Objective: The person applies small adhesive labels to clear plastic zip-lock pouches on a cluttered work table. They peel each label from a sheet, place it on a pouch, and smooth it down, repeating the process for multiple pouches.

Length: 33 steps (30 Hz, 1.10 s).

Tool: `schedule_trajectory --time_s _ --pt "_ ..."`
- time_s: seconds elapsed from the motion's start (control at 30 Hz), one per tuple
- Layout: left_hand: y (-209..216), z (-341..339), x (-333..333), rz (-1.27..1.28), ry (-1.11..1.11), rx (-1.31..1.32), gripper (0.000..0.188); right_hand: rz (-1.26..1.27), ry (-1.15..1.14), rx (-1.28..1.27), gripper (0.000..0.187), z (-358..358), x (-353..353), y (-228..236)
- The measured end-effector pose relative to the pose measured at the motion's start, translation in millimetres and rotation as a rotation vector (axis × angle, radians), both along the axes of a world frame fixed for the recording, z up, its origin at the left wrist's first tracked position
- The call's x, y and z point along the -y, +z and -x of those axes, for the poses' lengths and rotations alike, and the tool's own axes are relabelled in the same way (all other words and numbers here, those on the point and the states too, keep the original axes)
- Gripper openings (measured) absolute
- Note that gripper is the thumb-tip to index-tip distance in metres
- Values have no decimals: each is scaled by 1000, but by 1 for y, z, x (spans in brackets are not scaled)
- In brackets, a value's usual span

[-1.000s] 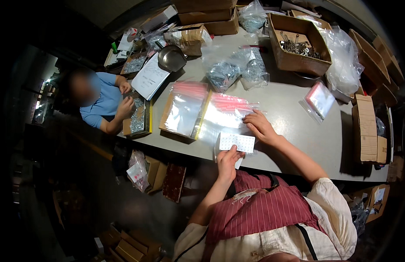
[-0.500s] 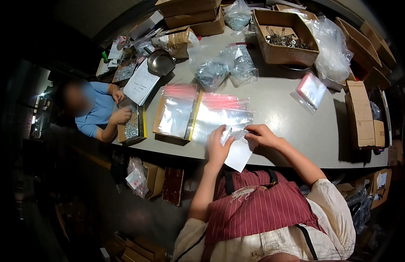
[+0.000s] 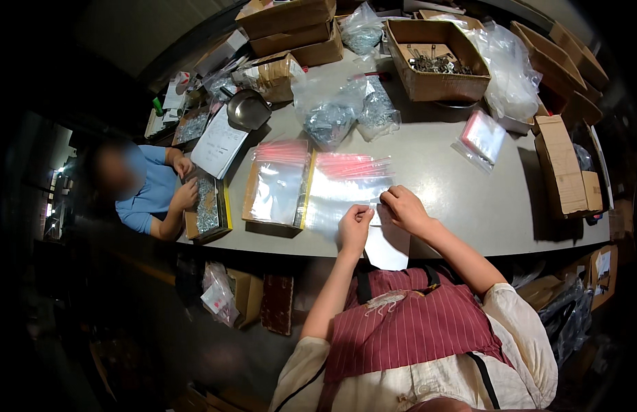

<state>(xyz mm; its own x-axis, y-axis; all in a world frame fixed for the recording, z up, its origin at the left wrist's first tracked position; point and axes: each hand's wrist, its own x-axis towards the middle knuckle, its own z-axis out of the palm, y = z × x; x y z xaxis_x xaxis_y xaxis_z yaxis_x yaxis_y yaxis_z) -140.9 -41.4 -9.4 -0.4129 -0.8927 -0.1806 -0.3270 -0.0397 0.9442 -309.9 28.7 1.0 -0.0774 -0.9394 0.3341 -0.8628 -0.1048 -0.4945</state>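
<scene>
A white sheet of paper (image 3: 388, 248) hangs at the table's near edge, in front of my apron. My left hand (image 3: 355, 226) is closed in a pinch at the paper's upper left. At its top edge, my right hand (image 3: 405, 209) is closed with bent fingers. Their fingertips partly hide the paper's top. Just beyond my hands lies a loose spread of clear zip bags (image 3: 346, 189) with red strips. Left of it, more such bags fill an open cardboard box (image 3: 248, 199).
A co-worker in a blue shirt (image 3: 143, 172) reaches into a box of small metal parts (image 3: 207, 202) at left. Farther back are bagged hardware (image 3: 328, 120), a metal scoop (image 3: 248, 110) and a carton of metal pieces (image 3: 438, 86). A bag pack (image 3: 483, 136) and tall carton (image 3: 562, 165) stand right.
My hands have come closer together at the paper's top. The paper has shifted slightly right, and its printed upper part no longer shows. My left fingers have closed from a spread hold.
</scene>
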Motion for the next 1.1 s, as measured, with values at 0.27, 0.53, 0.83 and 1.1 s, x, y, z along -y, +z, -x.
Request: schedule_trajectory --time_s 0.27,0.53,0.83,1.1 --pt "-29 -2 11 -54 -20 -139 16 90 164 -210 17 -7 -2 3" --pt "20 -7 -14 181 -194 181 18 -450 28 383 24 21 51 -20" --pt "-20 -76 -6 100 48 -72 22 -608 -163 104 34 91 9 -11" --pt "-13 -78 10 72 74 -143 22 -325 -8 311 27 70 28 4"
